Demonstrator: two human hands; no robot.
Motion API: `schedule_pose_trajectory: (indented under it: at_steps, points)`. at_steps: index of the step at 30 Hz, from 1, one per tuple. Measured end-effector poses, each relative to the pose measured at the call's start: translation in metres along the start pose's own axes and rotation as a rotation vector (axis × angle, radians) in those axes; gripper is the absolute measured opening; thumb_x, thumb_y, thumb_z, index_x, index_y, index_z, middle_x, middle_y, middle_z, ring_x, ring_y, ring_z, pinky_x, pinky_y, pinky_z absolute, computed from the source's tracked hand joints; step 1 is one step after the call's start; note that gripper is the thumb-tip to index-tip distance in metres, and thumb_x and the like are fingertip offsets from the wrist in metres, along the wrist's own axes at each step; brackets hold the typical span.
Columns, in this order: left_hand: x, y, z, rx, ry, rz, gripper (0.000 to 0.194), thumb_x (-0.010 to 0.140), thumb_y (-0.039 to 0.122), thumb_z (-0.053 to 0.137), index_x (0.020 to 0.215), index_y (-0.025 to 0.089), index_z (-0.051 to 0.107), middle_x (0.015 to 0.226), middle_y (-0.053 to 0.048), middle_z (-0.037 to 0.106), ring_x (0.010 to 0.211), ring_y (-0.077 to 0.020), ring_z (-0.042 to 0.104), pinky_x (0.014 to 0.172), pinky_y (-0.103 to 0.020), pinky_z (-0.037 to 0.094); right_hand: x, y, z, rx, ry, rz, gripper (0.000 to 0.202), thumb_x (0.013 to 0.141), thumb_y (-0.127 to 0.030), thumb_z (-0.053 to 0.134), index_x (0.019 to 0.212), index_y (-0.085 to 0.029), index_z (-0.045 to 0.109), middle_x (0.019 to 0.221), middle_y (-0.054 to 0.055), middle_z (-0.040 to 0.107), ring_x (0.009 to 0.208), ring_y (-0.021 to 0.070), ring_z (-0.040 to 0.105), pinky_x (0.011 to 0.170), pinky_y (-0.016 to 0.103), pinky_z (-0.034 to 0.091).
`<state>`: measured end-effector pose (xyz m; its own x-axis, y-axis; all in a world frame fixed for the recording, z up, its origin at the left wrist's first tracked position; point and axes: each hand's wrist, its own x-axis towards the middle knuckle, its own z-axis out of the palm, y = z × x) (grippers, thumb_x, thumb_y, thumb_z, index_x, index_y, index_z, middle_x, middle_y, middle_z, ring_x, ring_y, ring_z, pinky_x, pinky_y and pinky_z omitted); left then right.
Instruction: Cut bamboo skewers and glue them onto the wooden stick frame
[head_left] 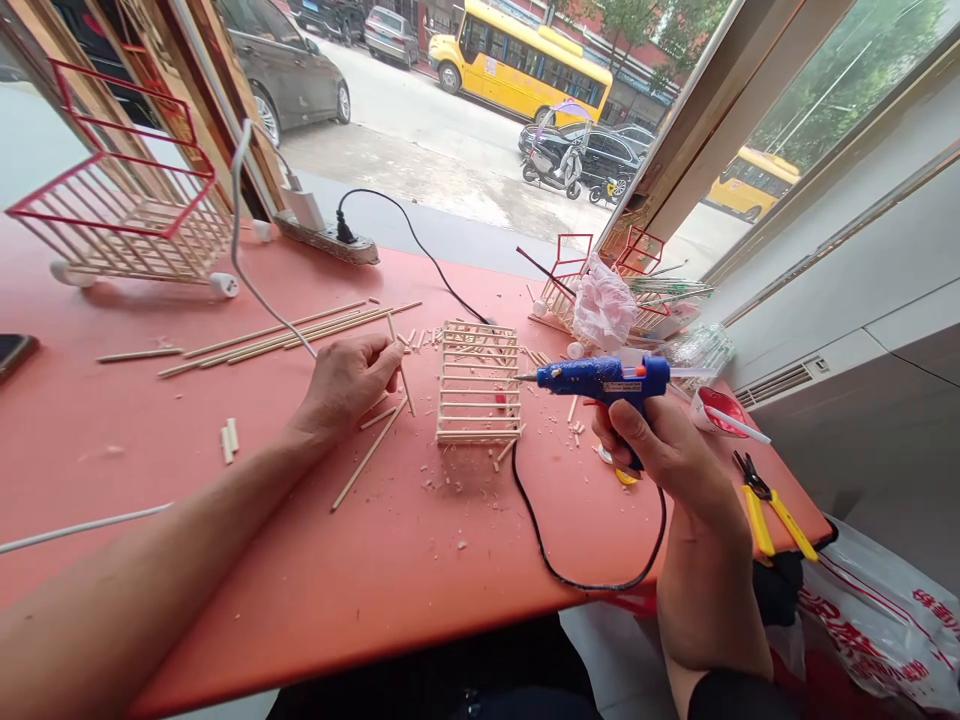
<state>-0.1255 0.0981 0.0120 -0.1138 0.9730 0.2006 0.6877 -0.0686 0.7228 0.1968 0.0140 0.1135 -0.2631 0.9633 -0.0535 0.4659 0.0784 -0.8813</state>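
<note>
In the head view, your right hand [660,445] grasps the blue glue gun [611,378], its nozzle at the right edge of the stick frame [478,385] mid-frame, probably to reach a joint. Your left hand [349,385] pinches a thin stick [406,375] just beside it, likely for ready placement.

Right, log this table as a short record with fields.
left hand: pinching a thin wooden stick
right hand: gripping a blue glue gun, nozzle at the slatted frame
table: reddish-orange, scattered with offcuts
far left: wooden cart with red trim
far right: yellow-handled pliers
</note>
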Motion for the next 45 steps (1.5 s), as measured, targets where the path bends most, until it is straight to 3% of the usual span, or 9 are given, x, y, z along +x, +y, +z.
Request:
schedule_pose_trajectory:
  at_steps: [3, 7, 13, 22, 45]
  points:
    - [0.0, 0.001, -0.001, 0.003, -0.017, 0.0, 0.039, 0.086, 0.042, 0.043, 0.052, 0.023, 0.049, 0.047, 0.002, 0.048, 0.054, -0.0155, 0.05, 0.063, -0.027, 0.036, -0.017, 0.011, 0.007, -0.112, 0.076, 0.001, 0.053, 0.095, -0.071, 0.053, 0.077, -0.021, 0.049, 0.063, -0.002, 0.048, 0.049, 0.0094, 0.04, 0.041, 0.023, 0.031]
    - [0.0, 0.001, -0.001, 0.013, -0.03, 0.003, 0.039, 0.086, 0.04, 0.044, 0.052, 0.022, 0.05, 0.047, 0.003, 0.049, 0.056, -0.0151, 0.05, 0.063, -0.027, 0.035, -0.036, 0.012, 0.019, -0.395, 0.178, -0.103, 0.046, 0.1, -0.061, 0.049, 0.079, -0.021, 0.055, 0.061, 0.0, 0.052, 0.054, 0.0134, 0.047, 0.048, 0.026, 0.036]
    - [0.001, -0.002, -0.001, 0.02, -0.048, 0.014, 0.038, 0.087, 0.039, 0.045, 0.053, 0.023, 0.05, 0.045, 0.003, 0.046, 0.057, -0.0158, 0.05, 0.063, -0.027, 0.034, -0.042, 0.01, 0.033, -0.621, 0.225, -0.219, 0.031, 0.101, -0.046, 0.051, 0.085, -0.021, 0.063, 0.061, 0.0, 0.059, 0.056, 0.0178, 0.057, 0.055, 0.029, 0.045]
    - [0.002, -0.001, -0.002, 0.027, -0.061, 0.014, 0.036, 0.085, 0.038, 0.045, 0.054, 0.022, 0.05, 0.049, 0.002, 0.05, 0.059, -0.0157, 0.051, 0.064, -0.027, 0.034, -0.044, 0.012, 0.037, -0.626, 0.202, -0.23, 0.028, 0.102, -0.04, 0.052, 0.094, -0.019, 0.067, 0.069, 0.003, 0.067, 0.065, 0.0207, 0.066, 0.062, 0.03, 0.05]
    - [0.002, -0.003, -0.001, 0.016, -0.05, 0.019, 0.035, 0.085, 0.037, 0.045, 0.054, 0.022, 0.05, 0.048, 0.002, 0.049, 0.058, -0.0165, 0.05, 0.063, -0.028, 0.032, -0.038, 0.007, 0.037, -0.666, 0.202, -0.239, 0.029, 0.103, -0.044, 0.051, 0.103, -0.021, 0.068, 0.076, 0.006, 0.07, 0.072, 0.0237, 0.069, 0.063, 0.031, 0.051]
